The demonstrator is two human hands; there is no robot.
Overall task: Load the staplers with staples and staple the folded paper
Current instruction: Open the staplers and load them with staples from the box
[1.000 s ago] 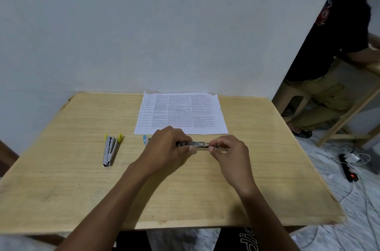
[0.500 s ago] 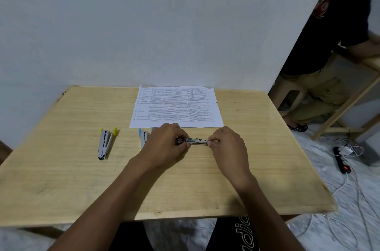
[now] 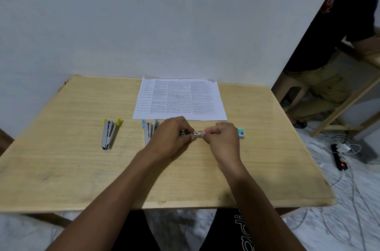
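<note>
My left hand [image 3: 171,137] and my right hand [image 3: 223,138] together pinch a small metal stapler [image 3: 195,133] just above the wooden table [image 3: 82,178]. Only a short metal stretch shows between my fingers. A grey stapler with blue tips [image 3: 148,130] lies beside my left hand, partly hidden by it. A grey stapler with yellow tips [image 3: 109,132] lies further left. A small staple box [image 3: 241,131] sits just right of my right hand. The printed paper [image 3: 180,99] lies flat behind my hands.
A white wall stands right behind the table. At the right, a person in a black shirt leans on another wooden table [image 3: 370,59]. A power strip [image 3: 339,157] and several cables lie on the floor to the right.
My hands have drawn closer together on the metal stapler, so less of it shows. The staple box beside my right hand has come into sight. The camera view has shifted slightly.
</note>
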